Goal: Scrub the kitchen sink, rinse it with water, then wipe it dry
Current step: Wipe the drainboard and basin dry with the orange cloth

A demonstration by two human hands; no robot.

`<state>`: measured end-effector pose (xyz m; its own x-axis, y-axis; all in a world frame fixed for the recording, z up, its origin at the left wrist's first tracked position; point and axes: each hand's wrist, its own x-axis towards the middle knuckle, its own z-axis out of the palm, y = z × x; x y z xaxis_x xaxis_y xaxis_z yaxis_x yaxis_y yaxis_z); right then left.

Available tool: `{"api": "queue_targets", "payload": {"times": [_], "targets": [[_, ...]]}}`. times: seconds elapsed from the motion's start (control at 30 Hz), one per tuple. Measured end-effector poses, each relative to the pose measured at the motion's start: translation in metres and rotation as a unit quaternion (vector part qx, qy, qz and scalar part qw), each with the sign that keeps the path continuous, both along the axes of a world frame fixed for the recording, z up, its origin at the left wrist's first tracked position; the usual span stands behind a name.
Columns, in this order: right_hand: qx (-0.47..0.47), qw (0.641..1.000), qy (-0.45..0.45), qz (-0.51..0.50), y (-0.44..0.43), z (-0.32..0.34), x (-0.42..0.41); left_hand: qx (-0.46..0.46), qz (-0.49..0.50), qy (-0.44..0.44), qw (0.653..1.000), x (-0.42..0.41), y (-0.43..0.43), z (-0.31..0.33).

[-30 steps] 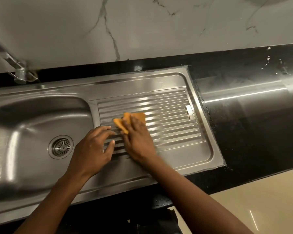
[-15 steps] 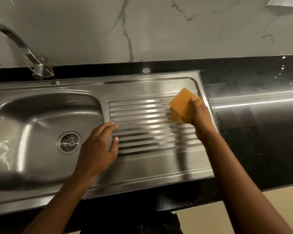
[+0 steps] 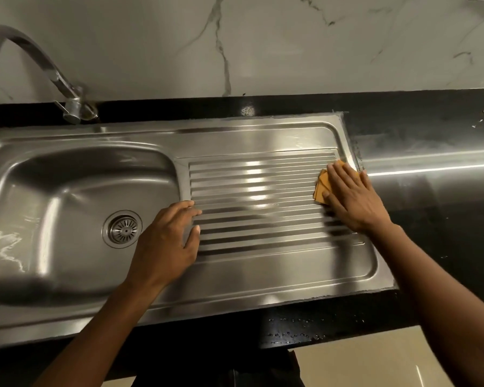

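Observation:
A stainless steel sink (image 3: 249, 141) fills the counter, with its basin (image 3: 67, 213) and round drain (image 3: 122, 229) on the left and a ribbed drainboard (image 3: 257, 196) on the right. My right hand (image 3: 352, 199) lies flat with straight fingers on a folded orange cloth (image 3: 322, 185), pressing it onto the drainboard's right end. Most of the cloth is hidden under that hand. My left hand (image 3: 168, 244) rests with its fingers spread on the drainboard's left end, beside the basin, and holds nothing.
A curved metal tap (image 3: 39, 68) rises at the back left over the basin. Black counter (image 3: 430, 219) runs to the right of the sink, with water drops along its front edge. A marble wall (image 3: 263, 46) stands behind. Pale floor (image 3: 361, 361) shows below.
My right hand has carried the orange cloth from the middle of the drainboard to its right end, lifted it, and now presses it flat there. My left hand has stayed put.

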<state>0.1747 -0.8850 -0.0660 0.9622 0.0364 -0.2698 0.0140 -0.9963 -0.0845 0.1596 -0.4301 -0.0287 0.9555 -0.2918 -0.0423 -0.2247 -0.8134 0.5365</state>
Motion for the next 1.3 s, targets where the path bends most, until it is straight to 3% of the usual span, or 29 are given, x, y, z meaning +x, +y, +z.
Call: {"api": "queue_targets", "payload": {"times": [0.07, 0.27, 0.37, 0.57, 0.7, 0.8, 0.9, 1.0, 1.1, 1.23, 1.3], "targets": [[-0.009, 1.0, -0.007, -0.014, 0.007, -0.01, -0.004, 0.002, 0.001, 0.002, 1.0, 0.002, 0.004, -0.001], [0.027, 0.98, -0.051, -0.188, 0.097, -0.024, -0.003, 0.0, -0.002, 0.001, 1.0, 0.008, 0.018, 0.002], [0.062, 0.977, -0.066, -0.195, 0.166, -0.029, 0.002, 0.003, -0.002, 0.008, 1.0, 0.011, 0.028, 0.003], [0.132, 0.987, -0.079, -0.053, 0.31, -0.03, 0.008, 0.023, -0.002, 0.002, 1.0, 0.016, 0.045, 0.007], [0.128, 0.983, -0.077, 0.102, 0.362, -0.038, 0.011, 0.029, 0.016, -0.006, 0.999, 0.016, 0.052, 0.012], [0.219, 0.957, -0.106, 0.156, 0.356, -0.031, 0.023, 0.015, 0.038, -0.016, 0.999, 0.014, 0.055, 0.015], [0.392, 0.915, -0.07, 0.055, 0.323, -0.006, 0.042, -0.002, 0.057, -0.035, 0.998, 0.012, 0.055, 0.015], [0.473, 0.87, -0.109, -0.081, 0.262, 0.019, 0.065, -0.023, 0.065, -0.032, 0.997, 0.008, 0.052, 0.013], [0.437, 0.86, -0.164, -0.203, 0.186, 0.036, 0.088, -0.031, 0.055, -0.031, 0.997, 0.007, 0.046, 0.011], [0.249, 0.906, -0.227, -0.258, 0.098, 0.03, 0.106, -0.028, 0.039, -0.016, 0.999, 0.006, 0.042, 0.007], [0.192, 0.932, -0.192, -0.238, 0.07, 0.012, 0.113, -0.026, 0.03, -0.015, 0.999, 0.006, 0.042, 0.004]]}}
